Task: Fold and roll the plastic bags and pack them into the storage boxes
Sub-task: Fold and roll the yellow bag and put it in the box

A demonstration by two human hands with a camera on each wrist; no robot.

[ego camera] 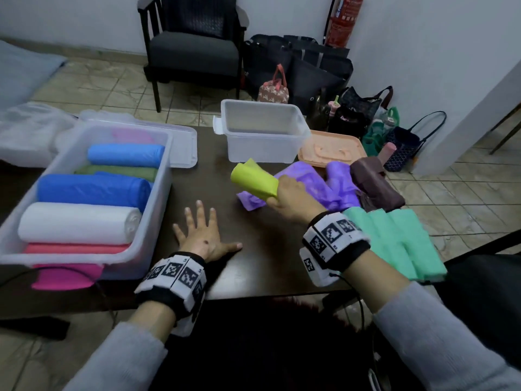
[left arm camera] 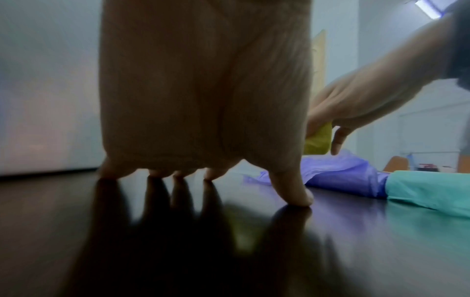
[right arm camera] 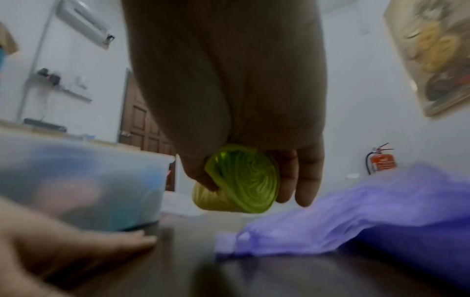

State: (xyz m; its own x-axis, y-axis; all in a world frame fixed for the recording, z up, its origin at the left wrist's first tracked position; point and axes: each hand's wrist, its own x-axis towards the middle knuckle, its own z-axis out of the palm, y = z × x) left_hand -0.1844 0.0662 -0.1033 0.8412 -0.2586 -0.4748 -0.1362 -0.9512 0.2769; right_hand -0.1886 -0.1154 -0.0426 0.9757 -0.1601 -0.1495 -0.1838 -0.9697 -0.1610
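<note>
The right hand (ego camera: 293,197) grips a rolled yellow-green bag (ego camera: 255,182), thumb on one side and fingers curled round the other, and holds it in the air above the dark table (ego camera: 253,263). The right wrist view shows the roll's spiral end (right arm camera: 251,180) facing the camera, clear of the tabletop. The left hand (ego camera: 201,235) holds nothing; it lies flat on the table with fingers spread and straight, and the left wrist view shows the fingertips (left arm camera: 297,198) touching the glossy surface.

Just under and behind the right hand lies a crumpled purple bag (ego camera: 318,182), unrolled, spread across the table. Beside it, toward the right edge, sits a dark maroon bundle (ego camera: 375,182). Nearer the person, at the right edge, lie folded teal bags (ego camera: 394,241) side by side.

On the left stands a clear storage box (ego camera: 158,210) holding rolled bags in a row: a light blue roll (ego camera: 125,155), a green one (ego camera: 118,172), a darker blue roll (ego camera: 93,190), a white roll (ego camera: 79,224) and a coral one (ego camera: 76,248). A pink bag (ego camera: 67,276) lies on the table against the box's near wall. A second clear box (ego camera: 262,129) stands at the far side of the table, nothing visible inside. A clear lid (ego camera: 183,145) lies behind the first box, and a peach lid (ego camera: 332,150) lies right of the second.
</note>
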